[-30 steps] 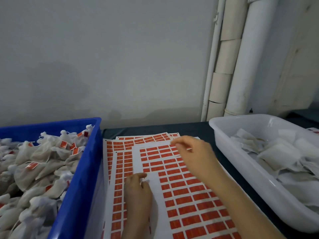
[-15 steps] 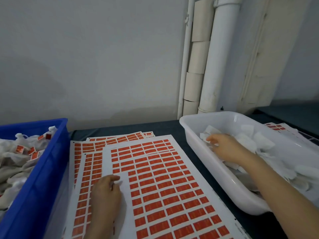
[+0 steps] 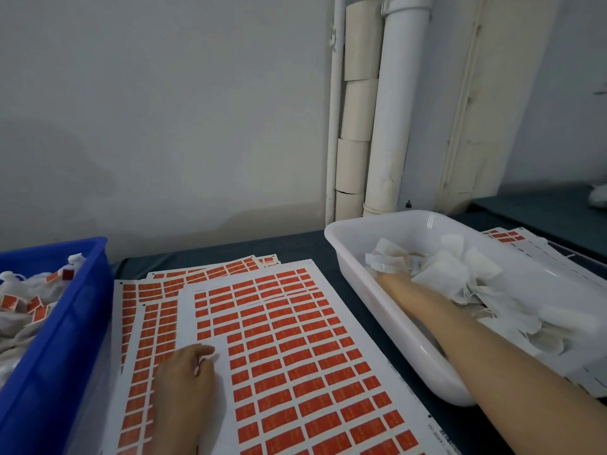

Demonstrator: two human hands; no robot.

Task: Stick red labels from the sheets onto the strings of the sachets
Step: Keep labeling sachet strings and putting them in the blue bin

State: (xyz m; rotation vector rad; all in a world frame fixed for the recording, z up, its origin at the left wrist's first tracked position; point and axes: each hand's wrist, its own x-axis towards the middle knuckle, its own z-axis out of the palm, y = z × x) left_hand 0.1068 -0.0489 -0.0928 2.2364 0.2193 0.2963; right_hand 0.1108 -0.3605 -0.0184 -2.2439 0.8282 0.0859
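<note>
Right hand (image 3: 394, 285), centre right, is buried among white mesh sachets (image 3: 460, 274) in the white plastic tub (image 3: 341, 244); grasp indeterminate. Left hand (image 3: 187, 372) rests on the red-label paper sheet (image 3: 295, 339), pinch unclear. Advise lifting one sachet by its string.

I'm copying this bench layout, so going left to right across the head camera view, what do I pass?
Blue crate of labelled sachets → red label sheets → white tub of plain sachets → more label sheets.

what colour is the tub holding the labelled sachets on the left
Blue: the plastic tub shows best in the head view.
</note>
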